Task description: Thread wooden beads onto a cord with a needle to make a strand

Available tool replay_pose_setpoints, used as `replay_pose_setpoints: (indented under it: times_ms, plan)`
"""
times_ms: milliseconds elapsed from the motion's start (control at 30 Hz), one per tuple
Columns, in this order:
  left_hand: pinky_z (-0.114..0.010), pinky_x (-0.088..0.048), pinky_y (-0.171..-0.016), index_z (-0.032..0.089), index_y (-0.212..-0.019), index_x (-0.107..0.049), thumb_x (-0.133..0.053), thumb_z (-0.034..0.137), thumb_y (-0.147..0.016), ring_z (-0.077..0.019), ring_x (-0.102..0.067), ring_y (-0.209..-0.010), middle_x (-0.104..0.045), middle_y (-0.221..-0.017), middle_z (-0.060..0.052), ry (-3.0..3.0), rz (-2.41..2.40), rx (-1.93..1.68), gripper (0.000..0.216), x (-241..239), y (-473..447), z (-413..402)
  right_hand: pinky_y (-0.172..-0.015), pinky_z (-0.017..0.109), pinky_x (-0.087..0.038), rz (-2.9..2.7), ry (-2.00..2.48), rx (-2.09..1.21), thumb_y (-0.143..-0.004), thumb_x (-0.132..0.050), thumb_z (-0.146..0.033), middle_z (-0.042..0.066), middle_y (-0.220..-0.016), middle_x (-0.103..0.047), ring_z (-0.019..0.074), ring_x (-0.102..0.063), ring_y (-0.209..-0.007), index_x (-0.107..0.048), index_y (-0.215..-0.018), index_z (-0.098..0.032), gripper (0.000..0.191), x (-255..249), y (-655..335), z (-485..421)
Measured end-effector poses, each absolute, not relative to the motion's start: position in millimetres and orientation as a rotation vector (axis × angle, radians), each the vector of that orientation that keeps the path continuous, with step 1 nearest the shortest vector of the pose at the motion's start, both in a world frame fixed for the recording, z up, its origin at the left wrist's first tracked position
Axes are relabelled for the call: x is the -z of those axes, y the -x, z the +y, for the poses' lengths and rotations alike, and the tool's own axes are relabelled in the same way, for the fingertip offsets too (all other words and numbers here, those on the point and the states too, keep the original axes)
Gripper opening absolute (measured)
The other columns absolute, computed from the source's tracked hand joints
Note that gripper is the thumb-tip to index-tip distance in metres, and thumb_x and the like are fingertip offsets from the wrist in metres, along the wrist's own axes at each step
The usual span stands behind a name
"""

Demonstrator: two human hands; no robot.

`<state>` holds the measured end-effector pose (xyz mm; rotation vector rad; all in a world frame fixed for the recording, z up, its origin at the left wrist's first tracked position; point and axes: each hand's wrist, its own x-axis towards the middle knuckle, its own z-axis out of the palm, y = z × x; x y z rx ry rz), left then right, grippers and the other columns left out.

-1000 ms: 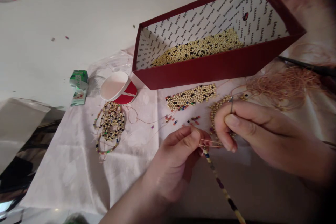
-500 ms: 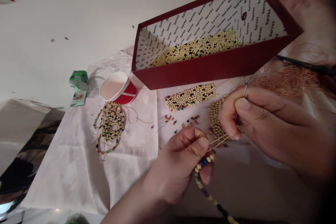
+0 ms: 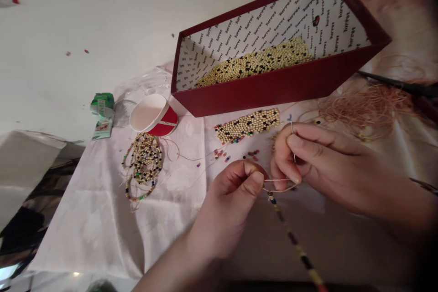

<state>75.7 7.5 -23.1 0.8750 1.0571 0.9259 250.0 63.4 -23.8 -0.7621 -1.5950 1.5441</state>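
My left hand is closed, thumb and finger pinching a thin light-brown cord. In my right hand a slim metal needle is pinched upright, its small bluish tip above the fingers. The cord spans the short gap to my right fingers. From it hangs a strand of beads, cream, dark and blue, sloping down to the right and blurred lower down. Just beyond my hands, a patch of rows of cream and black beads lies on the cloth, with loose coloured beads in front of it.
A dark red box holding many cream and black beads stands behind. At left are a red and white paper cup, coiled bead strands and a green packet. Tangled cord lies at right on the white cloth.
My right hand has shifted left with the needle, which now stands more upright. The bead strand has swung from beside my left fingers to hang lower right, below the cord.
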Motion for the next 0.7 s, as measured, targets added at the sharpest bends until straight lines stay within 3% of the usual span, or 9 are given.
replay_pose_setpoints:
  times_ms: [200,400,567,700]
  plan:
    - [-0.029,-0.036,-0.079,0.017,-0.078,-0.055,-0.055,0.033,-0.093,-0.0161,-0.048,-0.081,-0.055,-0.08,-0.002,-0.915,1.071,-0.863,0.021,21.7,-77.3,7.7,-0.059,0.026,-0.049,-1.497,0.786,-1.647,-0.102,-0.036,-0.033,-0.002,-0.058,-0.048,0.0124,-0.053,-0.055,-0.046,-0.062,-0.023,0.042,19.9,-246.9,63.4]
    - [-0.026,-0.036,-0.075,0.018,-0.077,-0.058,-0.058,0.033,-0.091,-0.0136,-0.045,-0.074,-0.052,-0.073,0.001,-0.843,0.99,-0.915,0.021,24.1,-79.3,7.2,-0.047,0.024,-0.035,-1.382,0.759,-1.842,-0.099,-0.045,-0.041,-0.005,-0.058,-0.037,0.0113,-0.035,-0.052,-0.049,-0.07,-0.023,0.034,28.4,-241.3,58.5]
    - [-0.025,-0.036,-0.078,0.017,-0.083,-0.065,-0.064,0.034,-0.089,-0.0123,-0.047,-0.077,-0.056,-0.079,0.0,-0.717,1.002,-0.939,0.018,25.8,-78.9,5.3,-0.049,0.024,-0.034,-1.51,0.809,-1.802,-0.098,-0.045,-0.046,-0.005,-0.061,-0.04,0.0108,-0.037,-0.055,-0.052,-0.076,-0.022,0.033,30.2,-244.1,54.4]
    - [-0.022,-0.036,-0.07,0.015,-0.078,-0.066,-0.068,0.034,-0.086,-0.0104,-0.046,-0.071,-0.059,-0.08,-0.001,-0.589,0.973,-1.018,0.02,22.8,-80.1,7.1,-0.048,0.024,-0.034,-1.504,0.795,-1.782,-0.099,-0.043,-0.046,-0.006,-0.059,-0.039,0.0099,-0.036,-0.052,-0.051,-0.078,-0.021,0.034,32.7,-245.4,55.0]
